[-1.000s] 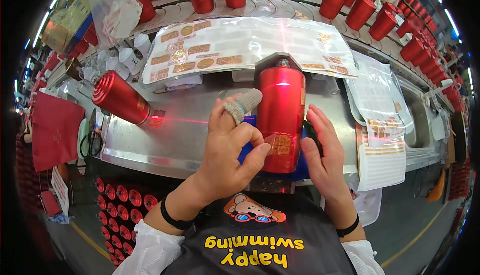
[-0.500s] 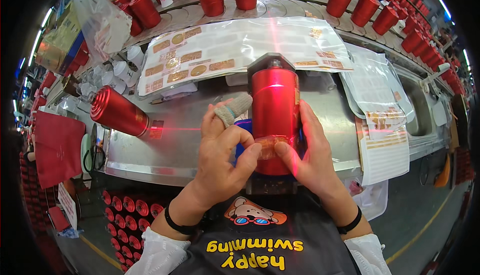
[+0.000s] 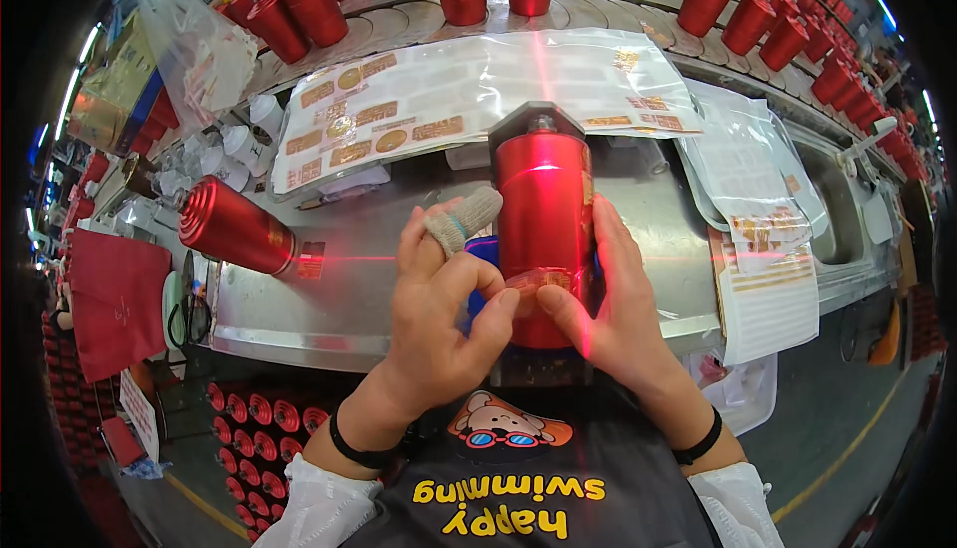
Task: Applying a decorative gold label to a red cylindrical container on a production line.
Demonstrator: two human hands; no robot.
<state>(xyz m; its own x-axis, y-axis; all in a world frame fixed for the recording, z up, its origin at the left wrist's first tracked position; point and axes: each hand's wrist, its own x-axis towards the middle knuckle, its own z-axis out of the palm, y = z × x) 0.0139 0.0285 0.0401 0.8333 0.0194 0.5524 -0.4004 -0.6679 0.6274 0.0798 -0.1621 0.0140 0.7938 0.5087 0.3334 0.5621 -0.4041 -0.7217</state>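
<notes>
A red metallic bottle (image 3: 543,194) lies in front of me in a dark octagonal holder (image 3: 513,121), its neck pointing away. Across its near part runs a clear film with gold print (image 3: 538,283). Between thumb and fingertip, my left hand (image 3: 434,319) pinches the film's left end. A knitted finger cover (image 3: 465,219) is on one of its fingers. My right hand (image 3: 630,324) grips the bottle's right side, the fingers lying along it and the thumb pressing on the film. Further left, another red bottle (image 3: 239,224) is tilted over, near a small gold label (image 3: 311,260).
Beyond the holder lie clear sheets of gold labels (image 3: 439,99); more sheets (image 3: 763,249) hang over the right edge beside a sink (image 3: 835,209). A conveyor (image 3: 598,14) carrying red bottles curves along the back. Scissors (image 3: 196,317) are at the left edge, near white cups (image 3: 244,149).
My right thumb has shifted a little left along the film, which lies flatter on the bottle. Bottles on the conveyor have moved right, and a yellow container has come into view there.
</notes>
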